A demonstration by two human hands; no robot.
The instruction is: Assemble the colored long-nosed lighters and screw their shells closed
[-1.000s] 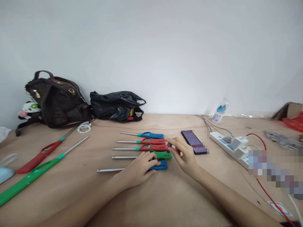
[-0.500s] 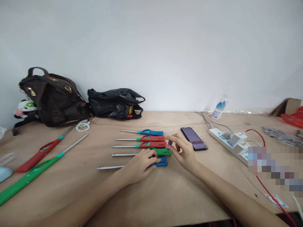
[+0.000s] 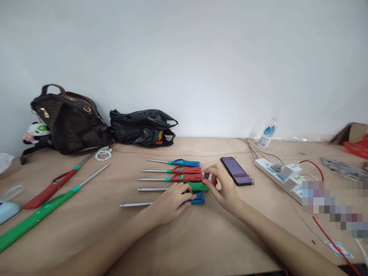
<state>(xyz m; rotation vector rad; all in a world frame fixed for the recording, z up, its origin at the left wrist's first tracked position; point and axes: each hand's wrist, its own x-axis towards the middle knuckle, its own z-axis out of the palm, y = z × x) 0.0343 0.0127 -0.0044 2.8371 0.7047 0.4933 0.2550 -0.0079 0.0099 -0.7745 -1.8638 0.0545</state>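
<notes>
Several long-nosed lighters lie in a row on the wooden table (image 3: 201, 245): a blue one (image 3: 184, 163) farthest, two red ones (image 3: 186, 170), a green one (image 3: 198, 186) and a near blue one (image 3: 198, 199). My left hand (image 3: 169, 203) rests curled over the handles of the near blue and green lighters. My right hand (image 3: 222, 188) pinches a tiny purple piece (image 3: 206, 176) just off the butt ends of the red lighters.
A dark phone (image 3: 236, 171) lies right of my right hand, then a white power strip (image 3: 283, 174) with a red cable. Two big lighters, red (image 3: 54, 186) and green (image 3: 37, 215), lie at left. A brown bag (image 3: 69, 122) and black plastic bag (image 3: 142, 128) stand by the wall.
My right hand's pinch has shifted slightly along the lighter ends. My left hand has stayed on the near lighters; the view wobbled a little.
</notes>
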